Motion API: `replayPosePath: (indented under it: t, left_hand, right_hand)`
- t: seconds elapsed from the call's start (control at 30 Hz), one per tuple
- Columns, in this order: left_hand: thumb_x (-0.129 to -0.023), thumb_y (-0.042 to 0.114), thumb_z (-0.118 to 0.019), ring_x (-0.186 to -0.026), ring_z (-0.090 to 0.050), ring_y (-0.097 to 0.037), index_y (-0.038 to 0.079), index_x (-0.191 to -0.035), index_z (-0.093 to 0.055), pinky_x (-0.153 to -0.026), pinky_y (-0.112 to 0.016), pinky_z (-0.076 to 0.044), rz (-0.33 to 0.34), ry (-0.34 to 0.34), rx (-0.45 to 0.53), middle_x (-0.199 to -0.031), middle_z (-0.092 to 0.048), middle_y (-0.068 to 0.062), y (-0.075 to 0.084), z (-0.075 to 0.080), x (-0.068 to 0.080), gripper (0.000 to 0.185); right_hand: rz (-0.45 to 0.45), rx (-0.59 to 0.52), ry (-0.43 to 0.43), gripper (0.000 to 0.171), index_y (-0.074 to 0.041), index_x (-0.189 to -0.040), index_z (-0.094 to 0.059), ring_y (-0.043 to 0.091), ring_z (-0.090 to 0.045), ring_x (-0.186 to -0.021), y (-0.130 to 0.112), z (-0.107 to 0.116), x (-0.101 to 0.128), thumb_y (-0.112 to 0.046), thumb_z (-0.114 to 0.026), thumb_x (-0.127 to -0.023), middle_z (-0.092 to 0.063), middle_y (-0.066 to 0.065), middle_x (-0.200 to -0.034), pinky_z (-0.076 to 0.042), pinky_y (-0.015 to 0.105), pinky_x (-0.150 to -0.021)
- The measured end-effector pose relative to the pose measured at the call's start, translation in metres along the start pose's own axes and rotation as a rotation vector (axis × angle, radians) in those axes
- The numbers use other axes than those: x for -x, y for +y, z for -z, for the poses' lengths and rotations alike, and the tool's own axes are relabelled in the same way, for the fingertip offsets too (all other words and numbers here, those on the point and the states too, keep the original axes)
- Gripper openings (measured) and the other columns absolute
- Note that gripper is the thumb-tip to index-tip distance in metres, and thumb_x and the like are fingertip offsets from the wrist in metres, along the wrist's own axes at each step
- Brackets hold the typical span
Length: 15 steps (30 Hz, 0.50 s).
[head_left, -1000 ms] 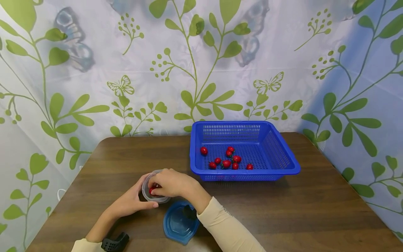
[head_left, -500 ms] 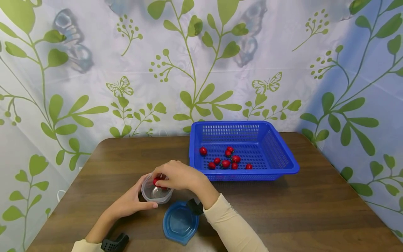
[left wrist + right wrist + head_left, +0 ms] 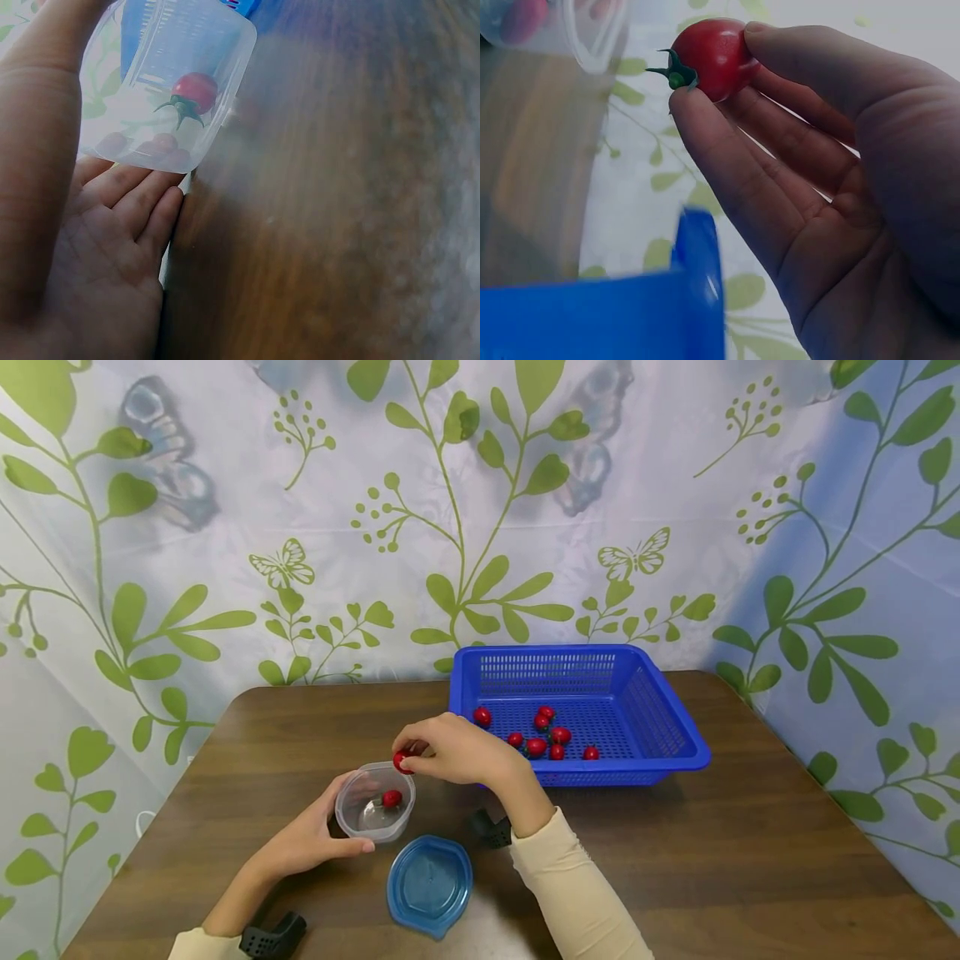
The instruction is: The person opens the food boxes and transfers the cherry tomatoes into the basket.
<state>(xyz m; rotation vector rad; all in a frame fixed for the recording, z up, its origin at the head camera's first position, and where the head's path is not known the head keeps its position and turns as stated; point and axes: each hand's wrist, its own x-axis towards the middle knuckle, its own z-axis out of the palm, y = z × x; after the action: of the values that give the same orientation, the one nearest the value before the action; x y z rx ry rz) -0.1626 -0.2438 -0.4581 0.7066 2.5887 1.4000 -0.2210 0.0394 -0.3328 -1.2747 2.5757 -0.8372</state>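
My right hand (image 3: 461,747) pinches a red cherry tomato (image 3: 711,56) with a green calyx between thumb and fingertips. It is over the table, between a small clear plastic container (image 3: 386,836) and the blue basket (image 3: 592,767). My left hand (image 3: 307,841) holds the container from the left, fingers along its far side and thumb at the near side. A single cherry tomato (image 3: 196,91) lies inside the container, plainly seen through its wall in the left wrist view. Several more tomatoes (image 3: 536,747) lie in the basket.
A blue lid (image 3: 430,887) lies on the wooden table (image 3: 675,877) just in front of the container. The basket stands at the back, right of the container. Behind the table hangs a leaf-patterned cloth (image 3: 420,568).
My right hand has come up out of the container with a cherry tomato and moved right toward the basket. Another tomato in the container is now in sight. My left hand stays put.
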Motion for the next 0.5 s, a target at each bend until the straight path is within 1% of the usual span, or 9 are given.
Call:
replayPosePath:
  t: [0.13,0.17,0.3,0.37,0.43,0.5]
  left_hand:
    - [-0.084,0.028,-0.087,-0.135,-0.052,-0.014,0.023,-0.155,-0.033,-0.110,-0.015,-0.032,-0.012,0.009,-0.002,-0.148,-0.056,0.003,0.000,0.000,0.000,0.089]
    - [-0.084,0.028,-0.087,-0.135,-0.051,-0.014,0.023,-0.155,-0.033,-0.110,-0.014,-0.031,-0.013,0.009,-0.001,-0.148,-0.056,0.003,0.000,0.000,0.000,0.089]
    - [-0.084,0.028,-0.087,-0.136,-0.050,-0.015,0.023,-0.155,-0.033,-0.110,-0.013,-0.030,-0.013,0.008,-0.002,-0.148,-0.056,0.002,0.001,0.000,-0.001,0.090]
    - [-0.084,0.029,-0.087,-0.137,-0.050,-0.015,0.023,-0.156,-0.033,-0.110,-0.012,-0.029,-0.010,0.005,-0.001,-0.149,-0.055,0.002,0.001,0.000,0.000,0.090]
    - [-0.084,0.029,-0.087,-0.138,-0.049,-0.015,0.023,-0.156,-0.033,-0.110,-0.012,-0.029,-0.010,0.001,0.002,-0.149,-0.055,0.002,0.000,0.000,0.000,0.090]
    - [-0.084,0.029,-0.087,-0.138,-0.049,-0.014,0.023,-0.156,-0.033,-0.110,-0.012,-0.029,-0.011,-0.003,0.006,-0.150,-0.054,0.002,0.000,0.000,0.000,0.090]
  right_hand:
    - [-0.040,-0.020,0.030,0.021,-0.015,-0.119,-0.074,0.010,-0.070,-0.092,0.006,0.011,0.007,-0.021,-0.070,-0.100,-0.076,-0.003,-0.106,-0.055,0.021,-0.078]
    - [-0.053,-0.020,0.039,0.021,-0.015,-0.119,-0.073,0.009,-0.070,-0.092,0.007,0.013,0.010,-0.022,-0.069,-0.100,-0.076,-0.003,-0.106,-0.055,0.022,-0.079]
    - [-0.098,-0.015,0.073,0.022,-0.016,-0.121,-0.073,0.009,-0.070,-0.099,0.015,0.023,0.018,-0.023,-0.068,-0.101,-0.076,-0.005,-0.106,-0.056,0.029,-0.090]
    - [-0.104,-0.013,0.089,0.023,-0.015,-0.122,-0.073,0.011,-0.071,-0.103,0.020,0.028,0.022,-0.023,-0.069,-0.101,-0.077,-0.004,-0.106,-0.056,0.031,-0.093]
    - [-0.105,-0.023,0.103,0.023,-0.013,-0.122,-0.073,0.012,-0.072,-0.104,0.025,0.032,0.026,-0.022,-0.069,-0.100,-0.077,-0.003,-0.105,-0.056,0.031,-0.092]
    - [-0.110,-0.037,0.119,0.024,-0.012,-0.122,-0.072,0.013,-0.072,-0.102,0.031,0.036,0.030,-0.021,-0.069,-0.100,-0.077,-0.002,-0.105,-0.057,0.030,-0.088]
